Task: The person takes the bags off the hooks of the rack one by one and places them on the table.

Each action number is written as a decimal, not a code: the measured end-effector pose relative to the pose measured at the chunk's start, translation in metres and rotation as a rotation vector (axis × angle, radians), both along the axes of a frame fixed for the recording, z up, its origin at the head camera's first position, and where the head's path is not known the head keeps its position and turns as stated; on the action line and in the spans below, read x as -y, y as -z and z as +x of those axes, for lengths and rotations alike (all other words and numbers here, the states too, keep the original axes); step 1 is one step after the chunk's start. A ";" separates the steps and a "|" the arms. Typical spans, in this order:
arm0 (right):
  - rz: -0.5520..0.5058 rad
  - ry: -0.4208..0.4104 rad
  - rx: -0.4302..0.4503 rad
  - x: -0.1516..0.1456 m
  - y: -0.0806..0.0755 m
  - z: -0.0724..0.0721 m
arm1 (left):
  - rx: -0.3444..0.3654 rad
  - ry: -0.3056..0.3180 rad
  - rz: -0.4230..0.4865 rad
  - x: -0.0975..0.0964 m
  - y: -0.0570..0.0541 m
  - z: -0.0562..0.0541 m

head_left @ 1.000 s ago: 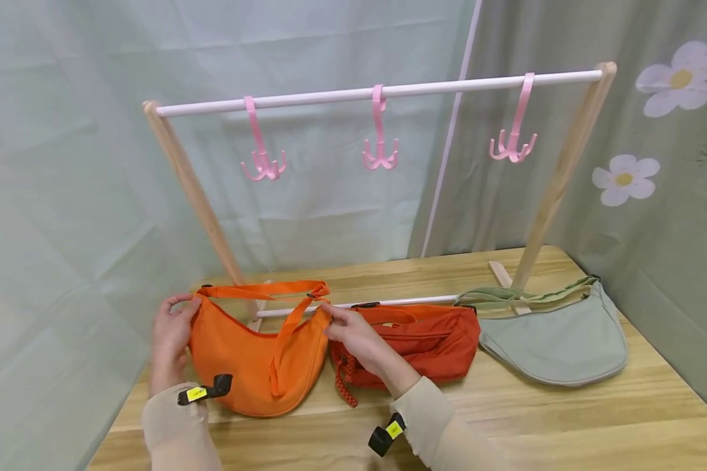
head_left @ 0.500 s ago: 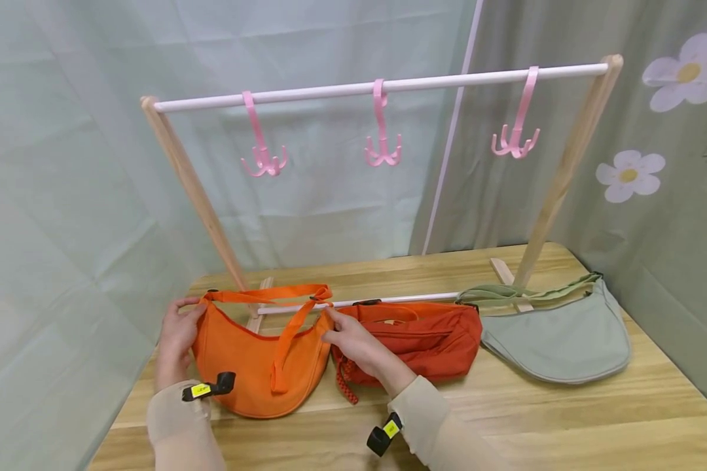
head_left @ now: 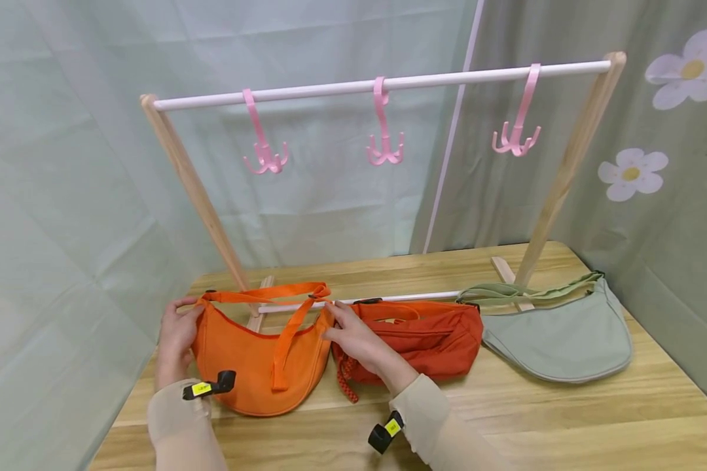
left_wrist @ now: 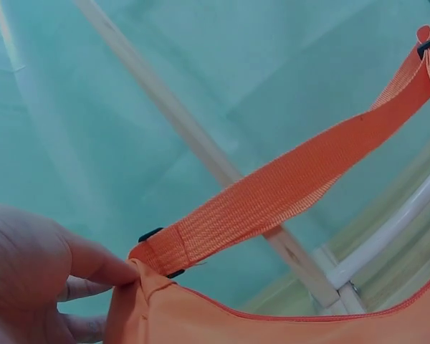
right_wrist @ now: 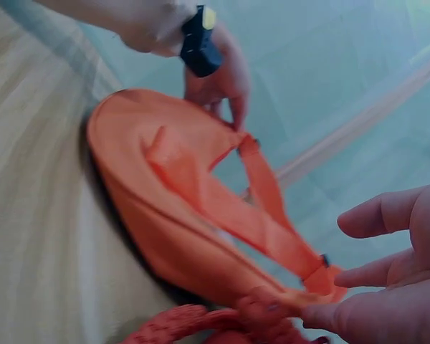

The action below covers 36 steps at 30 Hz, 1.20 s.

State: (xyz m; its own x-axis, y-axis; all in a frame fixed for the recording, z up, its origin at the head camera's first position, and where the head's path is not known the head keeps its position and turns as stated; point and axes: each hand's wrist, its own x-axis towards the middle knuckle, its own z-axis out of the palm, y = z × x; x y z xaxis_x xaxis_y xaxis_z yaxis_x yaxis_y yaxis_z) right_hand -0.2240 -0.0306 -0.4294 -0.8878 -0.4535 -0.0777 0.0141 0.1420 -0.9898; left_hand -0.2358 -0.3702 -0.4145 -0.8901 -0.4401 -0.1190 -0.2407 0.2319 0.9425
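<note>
An orange crescent shoulder bag (head_left: 244, 366) lies at the table's left, its strap (head_left: 294, 343) trailing over the front. My left hand (head_left: 178, 333) pinches the bag's upper left corner; the left wrist view shows thumb and finger at the fabric just below the strap's black buckle (left_wrist: 150, 234). By the upper right corner is my right hand (head_left: 359, 340). Its fingers (right_wrist: 376, 215) are spread in the right wrist view, with the lower fingertips right at the bag's corner. Partly behind that hand lies a red bag (head_left: 424, 347) with a braided cord (head_left: 346, 379).
A sage green bag (head_left: 560, 337) lies on the right of the wooden table (head_left: 536, 425). Behind the bags stands a rack with a white top rail (head_left: 448, 81) and wooden legs (head_left: 565, 176). Pink hooks hang from it: left (head_left: 265, 157), middle (head_left: 384, 147) and right (head_left: 515, 137).
My left hand and the bag's left corner shifted slightly right early on. My right hand's fingers have since loosened and parted at the right corner. The head view tilted a little.
</note>
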 end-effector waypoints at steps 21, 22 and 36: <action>-0.067 -0.038 -0.101 -0.028 -0.030 -0.003 | -0.298 -0.130 -0.070 -0.034 -0.043 0.003; -0.070 -0.040 -0.103 -0.028 -0.032 -0.002 | -0.315 -0.126 -0.064 -0.038 -0.045 0.003; -0.083 0.040 -0.232 -0.065 -0.062 -0.004 | -0.497 0.092 -0.044 -0.103 -0.073 0.010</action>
